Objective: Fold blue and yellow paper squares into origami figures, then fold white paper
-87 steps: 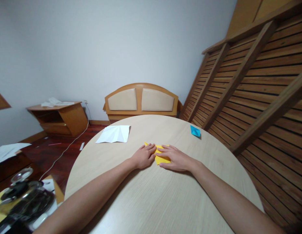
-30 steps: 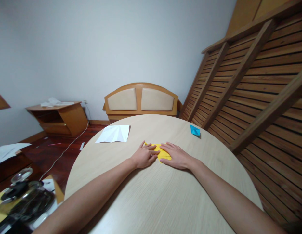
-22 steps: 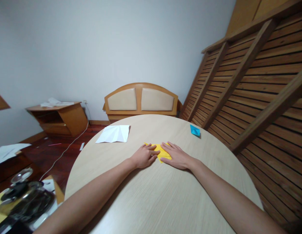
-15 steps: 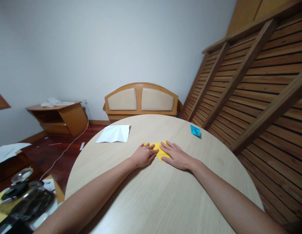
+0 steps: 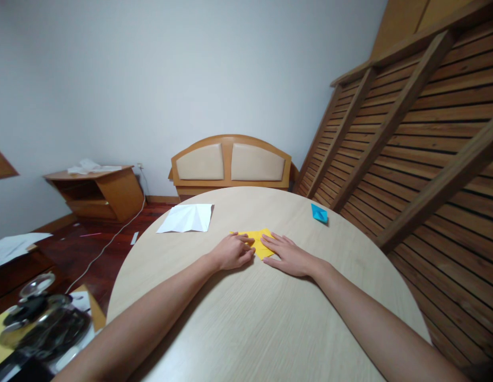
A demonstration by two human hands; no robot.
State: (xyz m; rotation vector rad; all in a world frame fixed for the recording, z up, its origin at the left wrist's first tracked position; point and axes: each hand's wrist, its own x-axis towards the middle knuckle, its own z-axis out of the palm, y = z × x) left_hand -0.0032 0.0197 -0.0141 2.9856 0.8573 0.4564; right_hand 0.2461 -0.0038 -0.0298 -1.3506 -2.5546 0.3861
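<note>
While the right hand lies open, fingers apart, on a folded yellow paper atop the round counter, the left hand, loosely bent and half open, rests over the paper's left side, neither visibly gripping it, in the head view; farther off, a creased white sheet lies to the left and a small folded blue paper to the right

No legible lettering

Head view: no text, label, brand, number or sign can be read. Dark marks on the white sheet at lower left; too small and blurred to tell whether print. Yellow folded paper: nothing readable on visible part.
</note>
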